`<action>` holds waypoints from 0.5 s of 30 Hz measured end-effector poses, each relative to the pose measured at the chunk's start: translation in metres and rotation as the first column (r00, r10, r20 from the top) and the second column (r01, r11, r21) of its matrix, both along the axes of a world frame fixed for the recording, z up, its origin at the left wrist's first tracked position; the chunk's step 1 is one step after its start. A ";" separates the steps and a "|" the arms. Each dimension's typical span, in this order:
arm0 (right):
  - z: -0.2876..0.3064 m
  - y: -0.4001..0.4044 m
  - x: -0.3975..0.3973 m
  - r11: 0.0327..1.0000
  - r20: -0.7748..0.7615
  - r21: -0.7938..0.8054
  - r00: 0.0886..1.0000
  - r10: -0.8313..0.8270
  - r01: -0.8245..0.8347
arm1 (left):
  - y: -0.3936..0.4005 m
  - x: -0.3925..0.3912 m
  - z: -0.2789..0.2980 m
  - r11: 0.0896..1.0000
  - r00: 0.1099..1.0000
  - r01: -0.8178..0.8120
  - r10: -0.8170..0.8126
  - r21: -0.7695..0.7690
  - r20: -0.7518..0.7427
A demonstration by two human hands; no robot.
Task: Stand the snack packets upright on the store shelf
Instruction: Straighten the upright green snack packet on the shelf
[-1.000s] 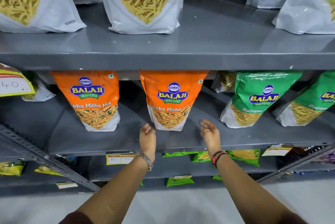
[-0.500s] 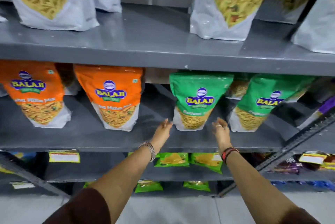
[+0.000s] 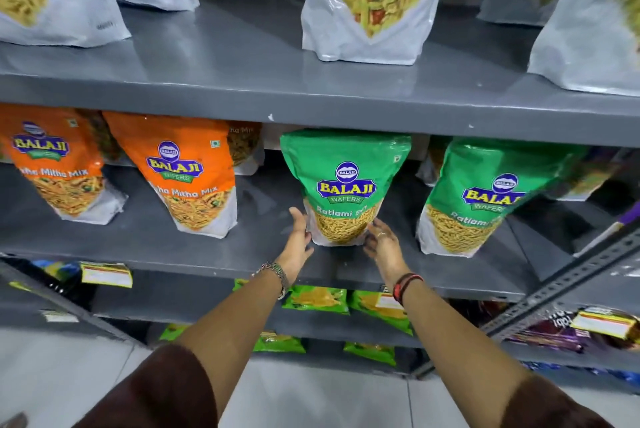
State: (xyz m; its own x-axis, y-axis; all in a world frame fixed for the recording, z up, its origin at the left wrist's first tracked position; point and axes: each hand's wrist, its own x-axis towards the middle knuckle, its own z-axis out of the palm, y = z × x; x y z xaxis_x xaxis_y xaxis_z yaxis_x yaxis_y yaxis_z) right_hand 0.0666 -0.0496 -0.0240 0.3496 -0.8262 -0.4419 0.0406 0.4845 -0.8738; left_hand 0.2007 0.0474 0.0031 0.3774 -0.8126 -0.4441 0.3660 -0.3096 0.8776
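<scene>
The green Ratlami sev packet (image 3: 346,185) stands upright on the middle grey shelf (image 3: 263,244), near its front edge, its top just under the shelf above. My left hand (image 3: 298,240) is at the packet's lower left corner, fingers spread and touching its side; my right hand (image 3: 381,244) is at the lower right corner, palm turned inward against the bag's base. Neither grip is closed around the packet: both hands are flat and wide, bracketing it from either side. Motion blur on the right hand keeps me from telling how firmly it presses.

To the right of this packet, apart from it, a second green packet (image 3: 485,199) stands leaning slightly. To the left, an orange Mitha Mix packet (image 3: 187,178) stands with a clear gap between it and the one I frame, and another orange packet (image 3: 52,168) stands further left. More bags sit behind these rows.

On the upper shelf (image 3: 242,57) stand silver packets with clear windows; one with a mixed snack (image 3: 370,2) is directly above my hands. Below, small green packets (image 3: 317,299) lie flat on a lower shelf.

I wear a metal bracelet (image 3: 277,272) on the left wrist and a red and black band (image 3: 405,284) on the right.
</scene>
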 end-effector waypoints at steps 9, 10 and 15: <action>0.012 0.002 -0.012 0.999 0.016 0.031 1.000 -0.021 0.020 | -0.001 -0.001 -0.005 0.999 0.999 0.041 -0.041 -0.010 0.009; 0.013 0.003 -0.013 0.999 0.014 0.035 1.000 -0.022 0.021 | -0.001 0.000 -0.004 0.999 0.999 0.038 -0.038 -0.010 0.011; 0.007 0.005 -0.032 0.990 -0.052 -0.024 0.989 -0.138 0.137 | 0.002 -0.009 -0.009 0.975 0.974 -0.219 0.215 0.048 0.074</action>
State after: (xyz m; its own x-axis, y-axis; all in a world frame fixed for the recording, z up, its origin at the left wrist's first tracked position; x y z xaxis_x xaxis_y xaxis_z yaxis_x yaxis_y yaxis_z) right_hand 0.0341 -0.0446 -0.0169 0.2078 -0.8737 -0.4398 0.0586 0.4599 -0.8860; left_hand 0.1917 0.0494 -0.0064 0.5729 -0.6830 -0.4531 0.3697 -0.2781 0.8866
